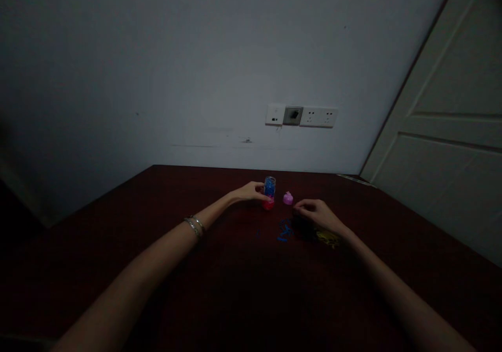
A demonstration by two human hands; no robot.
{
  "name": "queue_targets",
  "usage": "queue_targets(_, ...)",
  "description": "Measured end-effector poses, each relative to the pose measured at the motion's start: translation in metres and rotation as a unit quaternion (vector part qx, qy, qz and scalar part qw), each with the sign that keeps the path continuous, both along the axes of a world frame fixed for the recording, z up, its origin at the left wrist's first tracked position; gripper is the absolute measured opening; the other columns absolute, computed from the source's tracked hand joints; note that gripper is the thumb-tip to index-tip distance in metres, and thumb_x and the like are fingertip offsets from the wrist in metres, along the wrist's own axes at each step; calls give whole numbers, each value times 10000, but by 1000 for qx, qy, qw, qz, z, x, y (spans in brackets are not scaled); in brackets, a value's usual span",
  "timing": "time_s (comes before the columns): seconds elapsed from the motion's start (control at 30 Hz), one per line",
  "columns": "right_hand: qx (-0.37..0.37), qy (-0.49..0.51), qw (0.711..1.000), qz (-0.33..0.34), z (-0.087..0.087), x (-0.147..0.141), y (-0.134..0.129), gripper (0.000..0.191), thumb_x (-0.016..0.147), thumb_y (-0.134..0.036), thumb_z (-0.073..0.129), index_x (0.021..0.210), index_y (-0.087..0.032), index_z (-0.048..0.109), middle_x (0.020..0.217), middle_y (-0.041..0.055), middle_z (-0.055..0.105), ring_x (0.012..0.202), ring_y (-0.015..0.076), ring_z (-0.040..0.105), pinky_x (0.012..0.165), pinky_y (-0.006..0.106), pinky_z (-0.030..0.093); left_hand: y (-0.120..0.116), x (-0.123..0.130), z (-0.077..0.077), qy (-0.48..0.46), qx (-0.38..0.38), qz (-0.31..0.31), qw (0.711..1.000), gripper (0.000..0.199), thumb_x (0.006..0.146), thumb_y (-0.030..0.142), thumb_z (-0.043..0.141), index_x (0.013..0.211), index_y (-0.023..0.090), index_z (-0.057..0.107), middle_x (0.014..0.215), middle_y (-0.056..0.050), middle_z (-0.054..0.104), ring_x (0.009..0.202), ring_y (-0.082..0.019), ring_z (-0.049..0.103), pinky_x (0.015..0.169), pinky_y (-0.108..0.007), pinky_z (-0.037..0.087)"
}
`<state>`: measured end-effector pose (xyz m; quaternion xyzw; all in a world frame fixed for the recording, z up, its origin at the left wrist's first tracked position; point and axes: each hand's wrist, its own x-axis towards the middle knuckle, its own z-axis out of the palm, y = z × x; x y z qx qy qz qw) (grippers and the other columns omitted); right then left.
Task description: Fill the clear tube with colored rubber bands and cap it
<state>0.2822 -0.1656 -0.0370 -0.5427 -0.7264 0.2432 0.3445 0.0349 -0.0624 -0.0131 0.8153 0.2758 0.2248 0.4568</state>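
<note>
My left hand is closed around the side of a small clear jar, which stands upright. Blue pieces fill the jar's upper part, with pink and red below. Just right of the jar is a pink lid with a shaped top. My right hand hovers low over the table beyond the blue pieces, its fingers pinched together. Whatever those fingertips hold, if anything, is too small and dark to name. Several small blue pieces lie loose between the hands. A yellow pile sits partly hidden under my right wrist.
The dark red-brown table meets a pale wall at its back edge. Sockets are set in the wall above it. A panelled white door stands along the right side. The scene is dim.
</note>
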Motion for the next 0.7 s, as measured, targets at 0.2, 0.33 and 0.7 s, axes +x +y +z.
queue_targets(0.2, 11, -35, 999, 31, -3, -5, 6, 263, 752, -338, 510, 845, -149, 669, 832, 43, 673, 778, 189, 596, 716, 295, 452, -1, 2, -1, -17, -9, 18, 1000, 335, 625, 294, 695, 905, 116, 644, 947, -84, 643, 871, -170, 570, 815, -311, 408)
queue_targets(0.33, 44, -75, 995, 54, 5, -18, 20, 249, 758, -289, 510, 881, -142, 670, 874, 65, 675, 794, 190, 606, 733, 291, 452, 6, -6, 8, -45, -21, 42, 998, 355, 632, 275, 692, 944, 115, 638, 974, -92, 642, 877, -169, 571, 806, -318, 421)
queue_targets(0.7, -5, -280, 959, 36, 18, -80, 76, 275, 726, -176, 572, 988, -174, 652, 1030, 100, 645, 946, 237, 589, 768, 291, 445, 19, -40, 8, -47, -28, 72, 996, 337, 621, 282, 697, 905, 108, 644, 916, -80, 647, 787, -144, 572, 725, -274, 432)
